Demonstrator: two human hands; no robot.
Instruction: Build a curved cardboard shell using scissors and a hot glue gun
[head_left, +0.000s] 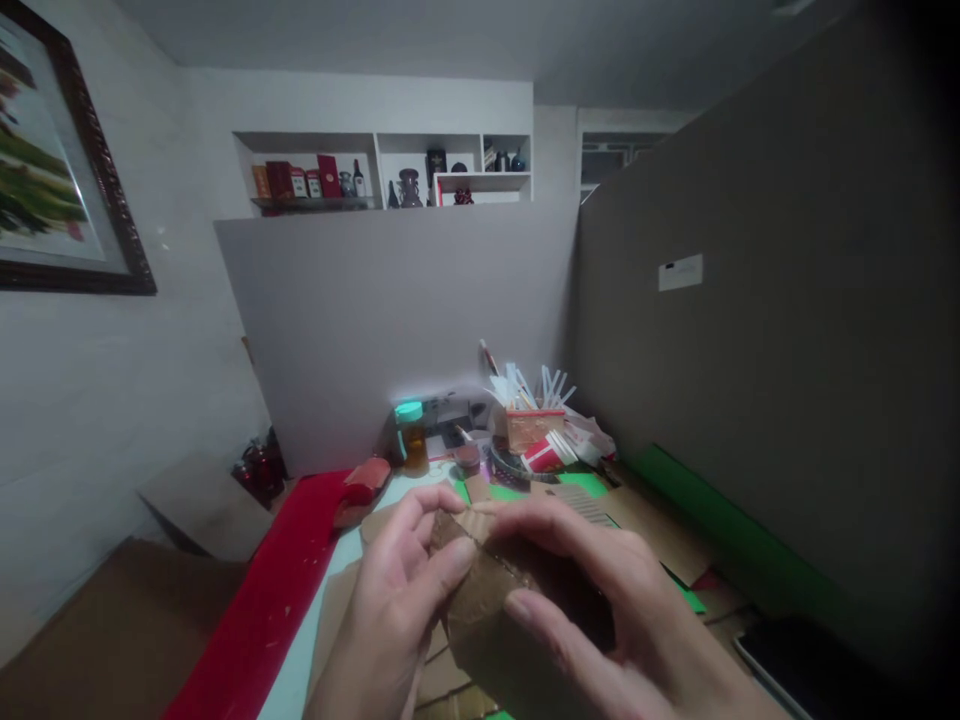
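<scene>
A folded brown cardboard piece (487, 590) is held between both hands, just above the table at the bottom centre. My left hand (405, 590) grips its left edge, with the thumb on the near face and the fingers curled behind. My right hand (600, 600) holds the right side between thumb and fingers. The fingertips of both hands come close together at the top edge. A seam runs slanting across the piece. Beneath it lie flat cardboard pieces (337, 610), partly hidden by the hands.
Behind the hands stand a bottle with a teal lid (411, 440), a box of white strips (535, 428) and a red-and-white cup (549, 453). Red material (262, 590) runs along the left. A dark phone-like object (817, 660) lies right. Grey panels (420, 310) rise behind.
</scene>
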